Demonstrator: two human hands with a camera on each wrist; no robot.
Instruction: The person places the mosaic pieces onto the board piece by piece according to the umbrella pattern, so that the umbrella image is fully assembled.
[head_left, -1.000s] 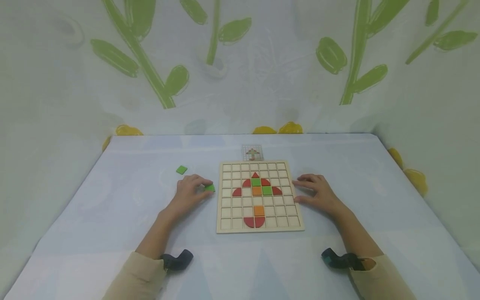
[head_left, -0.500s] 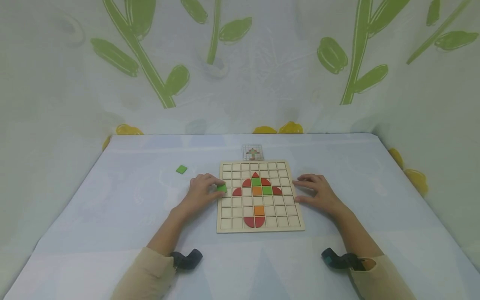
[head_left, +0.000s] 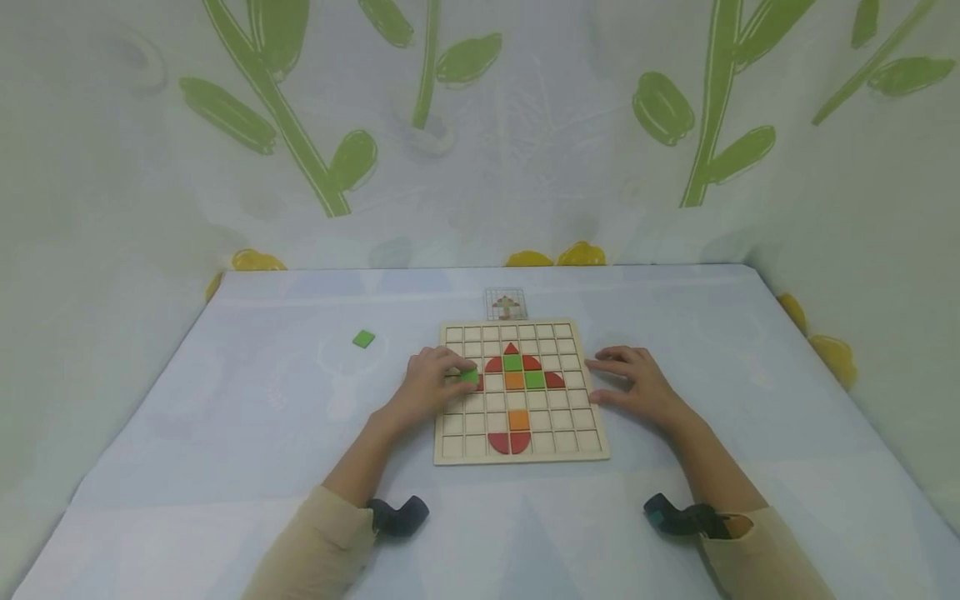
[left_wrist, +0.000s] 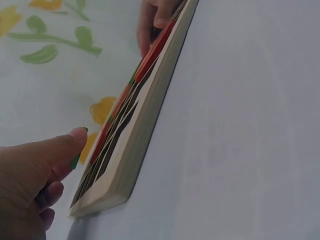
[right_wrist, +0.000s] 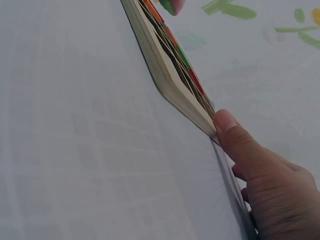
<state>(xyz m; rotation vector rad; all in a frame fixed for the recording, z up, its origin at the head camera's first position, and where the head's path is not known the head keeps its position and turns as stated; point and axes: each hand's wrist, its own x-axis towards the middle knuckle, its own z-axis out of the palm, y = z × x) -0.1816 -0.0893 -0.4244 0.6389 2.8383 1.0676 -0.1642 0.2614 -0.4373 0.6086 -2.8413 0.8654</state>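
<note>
My left hand (head_left: 431, 385) pinches a green square tile (head_left: 469, 377) between thumb and fingertips, above the left part of a wooden grid board (head_left: 465, 450). In the left wrist view the tile's edge (left_wrist: 75, 161) shows at the thumb tip. Lying in the board's cells are red rounded pieces (head_left: 498, 443), a red triangle (head_left: 512, 348), green squares (head_left: 535, 380) and orange squares (head_left: 518, 420). The held tile partly covers one red piece. My right hand (head_left: 636, 383) rests at the board's right edge, its thumb (right_wrist: 226, 121) touching the rim and its fingers loosely bent.
Another green square tile (head_left: 363, 339) lies on the white tabletop (head_left: 247, 392), left of the board. A small pattern card (head_left: 506, 304) lies just behind the board. A pale wall with painted leaves (head_left: 543, 150) closes off the back.
My left hand has moved to the right with the green tile, from the table beside the board to over its left cells. The right hand has stayed at the board's edge.
</note>
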